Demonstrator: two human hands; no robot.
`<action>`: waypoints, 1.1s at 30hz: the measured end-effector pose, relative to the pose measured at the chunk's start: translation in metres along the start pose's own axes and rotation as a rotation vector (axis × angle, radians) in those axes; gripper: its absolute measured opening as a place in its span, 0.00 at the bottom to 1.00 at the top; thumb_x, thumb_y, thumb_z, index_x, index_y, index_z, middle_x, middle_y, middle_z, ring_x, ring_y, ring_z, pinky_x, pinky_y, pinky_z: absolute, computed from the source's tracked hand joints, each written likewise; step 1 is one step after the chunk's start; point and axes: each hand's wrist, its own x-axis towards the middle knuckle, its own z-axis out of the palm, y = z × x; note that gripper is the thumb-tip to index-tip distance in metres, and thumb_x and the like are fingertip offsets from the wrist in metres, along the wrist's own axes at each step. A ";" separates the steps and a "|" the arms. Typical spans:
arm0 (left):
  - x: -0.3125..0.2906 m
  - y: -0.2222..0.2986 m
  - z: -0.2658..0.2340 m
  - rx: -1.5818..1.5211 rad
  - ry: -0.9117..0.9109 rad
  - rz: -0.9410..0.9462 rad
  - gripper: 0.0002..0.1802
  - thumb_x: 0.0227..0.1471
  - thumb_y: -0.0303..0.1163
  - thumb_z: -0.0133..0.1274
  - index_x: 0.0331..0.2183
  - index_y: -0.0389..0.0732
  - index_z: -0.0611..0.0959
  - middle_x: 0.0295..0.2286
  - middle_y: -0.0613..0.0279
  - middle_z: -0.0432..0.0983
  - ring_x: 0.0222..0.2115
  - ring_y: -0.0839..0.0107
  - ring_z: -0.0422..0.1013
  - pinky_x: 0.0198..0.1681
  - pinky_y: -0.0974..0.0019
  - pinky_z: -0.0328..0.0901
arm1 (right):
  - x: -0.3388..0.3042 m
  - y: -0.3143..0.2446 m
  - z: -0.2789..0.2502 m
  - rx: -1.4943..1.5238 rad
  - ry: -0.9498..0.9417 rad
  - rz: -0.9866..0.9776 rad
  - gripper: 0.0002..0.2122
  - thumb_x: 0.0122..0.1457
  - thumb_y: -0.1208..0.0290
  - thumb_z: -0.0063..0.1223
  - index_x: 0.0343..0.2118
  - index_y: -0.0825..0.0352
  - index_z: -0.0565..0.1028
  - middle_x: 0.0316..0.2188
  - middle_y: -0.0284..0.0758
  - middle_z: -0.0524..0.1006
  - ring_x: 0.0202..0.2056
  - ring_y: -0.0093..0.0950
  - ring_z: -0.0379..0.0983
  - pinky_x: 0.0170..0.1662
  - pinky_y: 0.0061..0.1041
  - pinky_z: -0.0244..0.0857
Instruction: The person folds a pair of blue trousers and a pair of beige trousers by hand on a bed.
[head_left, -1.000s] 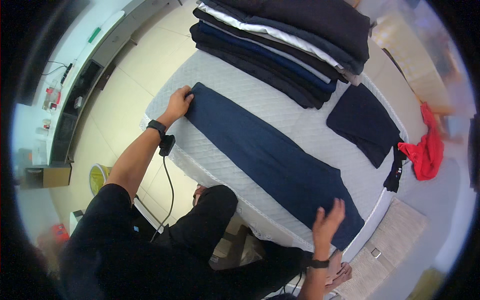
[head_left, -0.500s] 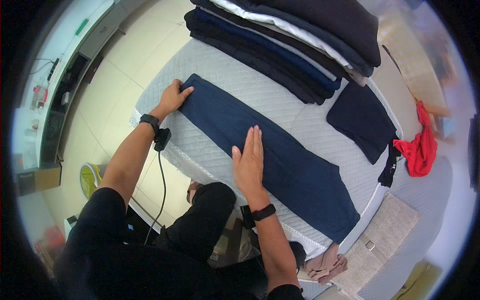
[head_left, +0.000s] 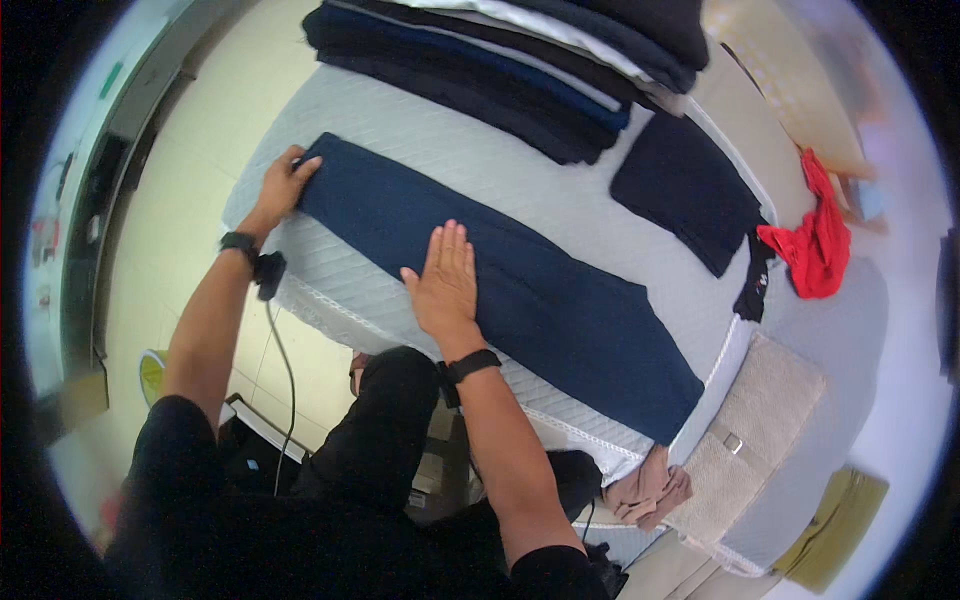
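A pair of dark navy trousers [head_left: 520, 275], folded lengthwise into a long strip, lies across a grey quilted bed cover [head_left: 395, 115]. At the narrow far-left end, my left hand [head_left: 283, 188] grips the trousers' edge, thumb on top and the other fingers curled at the border, partly hidden. My right hand [head_left: 445, 290] rests flat near the middle of the strip, along its near edge. Its fingers are stretched out and the thumb stands apart. Both wrists carry black bands.
Beyond the trousers rises a stack of folded dark clothes [head_left: 470, 85]. A folded black garment [head_left: 685, 185] and a red cloth [head_left: 820, 250] lie at the right. Nearer are a beige textured cushion [head_left: 745, 435] and a brown cloth [head_left: 650, 492]. A cable [head_left: 290, 385] hangs from my left wrist.
The whole view has shifted, so the bed and clothes appear further up and left. My right palm now lies flatter on the trousers; my left hand keeps its place at the far-left end.
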 end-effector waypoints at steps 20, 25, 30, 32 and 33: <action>-0.196 0.295 0.143 0.228 -0.765 0.538 0.22 0.53 0.39 0.63 0.45 0.37 0.80 0.33 0.44 0.81 0.37 0.46 0.80 0.40 0.51 0.74 | -0.114 0.010 -0.011 0.591 -0.055 0.007 0.28 0.64 0.65 0.55 0.64 0.72 0.63 0.64 0.53 0.63 0.64 0.48 0.60 0.69 0.44 0.52; -0.176 0.263 0.133 -0.141 -0.698 0.210 0.16 0.57 0.37 0.61 0.43 0.37 0.82 0.35 0.47 0.81 0.36 0.55 0.80 0.40 0.54 0.73 | -0.176 0.045 -0.053 0.312 0.065 -0.056 0.27 0.65 0.65 0.54 0.64 0.73 0.65 0.63 0.55 0.66 0.65 0.48 0.62 0.69 0.45 0.52; -0.121 0.190 0.129 0.065 0.047 0.558 0.25 0.61 0.43 0.59 0.49 0.33 0.78 0.32 0.48 0.81 0.34 0.49 0.78 0.42 0.53 0.73 | -0.165 0.068 -0.059 0.542 0.285 0.120 0.22 0.64 0.68 0.56 0.57 0.77 0.68 0.45 0.54 0.78 0.48 0.48 0.76 0.51 0.42 0.70; -0.113 0.139 0.134 0.056 -0.008 0.400 0.28 0.61 0.47 0.58 0.50 0.31 0.77 0.32 0.45 0.81 0.34 0.48 0.79 0.42 0.53 0.73 | -0.142 0.055 -0.091 0.759 0.329 0.486 0.19 0.64 0.69 0.57 0.52 0.76 0.69 0.40 0.52 0.78 0.41 0.45 0.78 0.44 0.39 0.72; -0.111 0.134 0.140 0.033 -0.074 0.263 0.31 0.62 0.50 0.56 0.50 0.29 0.76 0.32 0.42 0.81 0.34 0.47 0.79 0.42 0.53 0.73 | -0.137 0.063 -0.086 0.752 0.338 0.491 0.19 0.64 0.69 0.57 0.52 0.76 0.69 0.40 0.52 0.78 0.41 0.45 0.78 0.44 0.39 0.72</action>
